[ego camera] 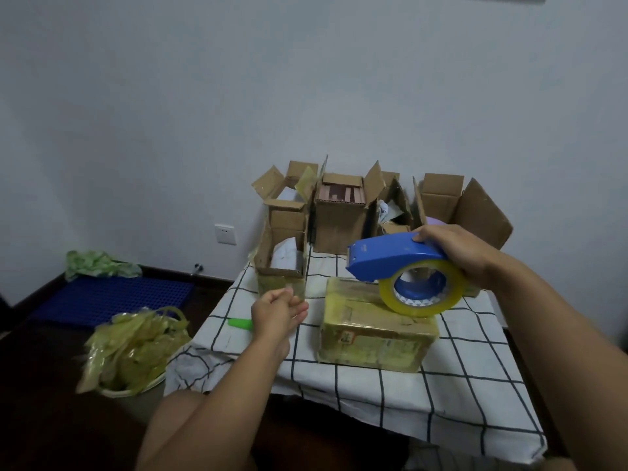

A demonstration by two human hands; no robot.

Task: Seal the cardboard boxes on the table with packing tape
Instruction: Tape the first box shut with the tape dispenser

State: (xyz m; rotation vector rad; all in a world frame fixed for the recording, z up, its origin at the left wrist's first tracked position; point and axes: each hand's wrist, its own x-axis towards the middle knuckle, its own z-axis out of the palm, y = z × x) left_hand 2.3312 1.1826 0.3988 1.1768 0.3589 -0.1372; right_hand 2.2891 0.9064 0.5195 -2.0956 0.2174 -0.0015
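Just below the right hand (455,253) the taped box (377,329) blocks any downward path, with the tape dispenser (404,266) over its top. Beyond both hands a row of open boxes (339,212) walls off the table's far edge. Bare checked tablecloth (424,399) lies nearer than the hands. The left hand (277,311) has a green object (239,323) just to its left.

A table (390,396) draped in a white, black-gridded cloth carries a taped-shut cardboard box (375,334) near the front, a green object (239,323) at left — and open cardboard boxes (339,212) along the back.
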